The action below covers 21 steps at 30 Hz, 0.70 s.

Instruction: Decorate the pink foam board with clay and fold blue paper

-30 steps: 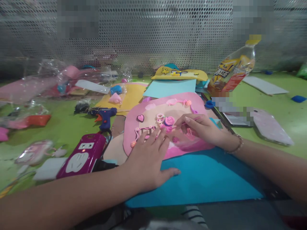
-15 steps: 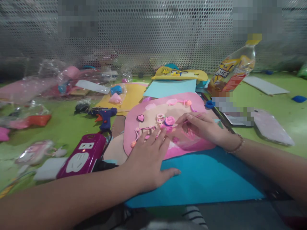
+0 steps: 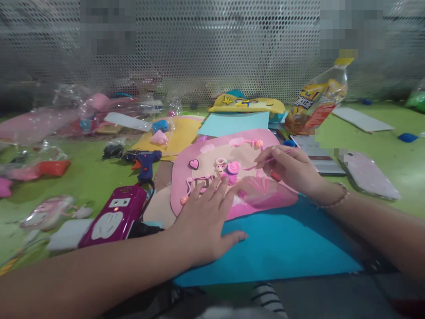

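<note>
A pink foam sheet (image 3: 181, 166) with a beige middle lies in front of me, bearing clay decorations. My left hand (image 3: 206, 217) rests flat near its lower edge, fingers spread, their tips beside a pink clay figure (image 3: 221, 167) and over part of a striped shape. Right of the figure sits a swirled pink clay piece (image 3: 233, 167). Between the fingertips of my right hand (image 3: 282, 166) is a thin pink pointed tool (image 3: 250, 168), held above the sheet with its tip just right of the swirl. A pink heart (image 3: 194, 164) is at the sheet's left.
A blue sheet (image 3: 282, 248) lies under the near edge. To the left are a purple power strip (image 3: 116, 212) and a blue glue gun (image 3: 146, 164). A leaning plastic bottle (image 3: 315, 102) and a phone (image 3: 370, 175) are at right; a yellow decorated piece (image 3: 249, 105) stands behind.
My right hand has drawn back to the right, taking the tool's tip away from the swirled clay. My left hand has stayed in place.
</note>
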{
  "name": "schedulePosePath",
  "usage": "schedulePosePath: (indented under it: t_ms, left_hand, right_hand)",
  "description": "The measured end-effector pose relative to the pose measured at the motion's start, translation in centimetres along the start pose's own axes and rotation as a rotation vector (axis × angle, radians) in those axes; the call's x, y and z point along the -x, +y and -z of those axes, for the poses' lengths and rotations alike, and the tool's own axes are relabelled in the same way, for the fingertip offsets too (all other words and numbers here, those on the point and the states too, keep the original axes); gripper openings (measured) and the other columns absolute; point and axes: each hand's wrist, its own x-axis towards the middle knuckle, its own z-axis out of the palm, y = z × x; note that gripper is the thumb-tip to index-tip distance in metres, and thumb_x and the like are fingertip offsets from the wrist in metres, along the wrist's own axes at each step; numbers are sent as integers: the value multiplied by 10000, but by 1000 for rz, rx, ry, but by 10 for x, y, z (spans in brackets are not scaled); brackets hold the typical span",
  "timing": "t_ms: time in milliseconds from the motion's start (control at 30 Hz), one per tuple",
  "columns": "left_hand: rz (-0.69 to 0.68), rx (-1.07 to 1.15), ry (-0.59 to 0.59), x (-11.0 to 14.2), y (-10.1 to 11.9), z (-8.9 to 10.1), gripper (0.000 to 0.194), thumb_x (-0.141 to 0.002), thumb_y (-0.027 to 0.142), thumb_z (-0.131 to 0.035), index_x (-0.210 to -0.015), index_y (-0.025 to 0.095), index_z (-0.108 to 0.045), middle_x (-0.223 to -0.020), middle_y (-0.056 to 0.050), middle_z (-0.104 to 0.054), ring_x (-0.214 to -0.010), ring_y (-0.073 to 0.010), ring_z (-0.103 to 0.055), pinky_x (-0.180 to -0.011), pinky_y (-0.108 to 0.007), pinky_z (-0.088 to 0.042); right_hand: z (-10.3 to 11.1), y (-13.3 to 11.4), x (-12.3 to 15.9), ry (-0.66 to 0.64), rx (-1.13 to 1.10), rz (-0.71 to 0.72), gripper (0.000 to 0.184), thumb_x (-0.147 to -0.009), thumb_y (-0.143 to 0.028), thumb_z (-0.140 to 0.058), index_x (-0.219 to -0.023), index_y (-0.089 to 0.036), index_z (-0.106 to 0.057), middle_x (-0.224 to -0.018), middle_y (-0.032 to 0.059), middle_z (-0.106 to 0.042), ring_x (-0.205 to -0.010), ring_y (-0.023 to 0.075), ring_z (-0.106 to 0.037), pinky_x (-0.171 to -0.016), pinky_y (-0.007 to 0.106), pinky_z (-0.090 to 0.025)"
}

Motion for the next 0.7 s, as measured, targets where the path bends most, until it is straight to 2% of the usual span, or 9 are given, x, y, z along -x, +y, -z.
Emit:
schedulePosePath:
  t_ms: [100,267,467,633,700]
  left_hand:
    - [-20,-13,16,2,0,0,798,-878,689,-200,-1482,169,-175,-1519,-119,-214,-1403,-318,-134,-1083,-556,-111]
    - [-38,-24,26,2,0,-1,781,-895,665,-181,-1468,135,-226,-1514,-125,-223,-1399,-323,-143,-1080,-562,-109]
    - [-38,-42,26,-1,1,-1,759,-902,652,-166,-1455,142,-261,-1512,-127,-231,-1401,-311,-147,-1085,-560,-111]
    - [-41,-42,16,0,0,0,745,-904,646,-170,-1456,153,-259,-1511,-126,-243,-1400,-318,-146,-1086,-558,-112]
    - [-46,-41,0,1,0,0,742,-904,647,-165,-1446,155,-286,-1508,-124,-252,-1399,-325,-142,-1087,-560,-108]
  right_hand:
    - [-3,-1,0,-14,84,-23,385,-872,-489,-527,-737,-148,-645,-688,44,-588,-499,90,-468,-407,226,-325]
    - [-9,-1,0,-72,221,-27,412,-907,-484,-467,-774,-138,-647,-649,29,-588,-507,86,-478,-465,223,-378]
    - [-10,0,2,-204,308,28,425,-917,-494,-443,-792,-133,-630,-618,14,-547,-545,93,-512,-510,217,-417]
    - [-13,-2,6,-205,396,78,412,-951,-453,-389,-809,-134,-607,-649,21,-553,-561,94,-526,-522,214,-429]
    - [-17,-5,8,-246,449,126,393,-963,-418,-377,-805,-139,-603,-666,26,-560,-578,96,-527,-540,216,-434]
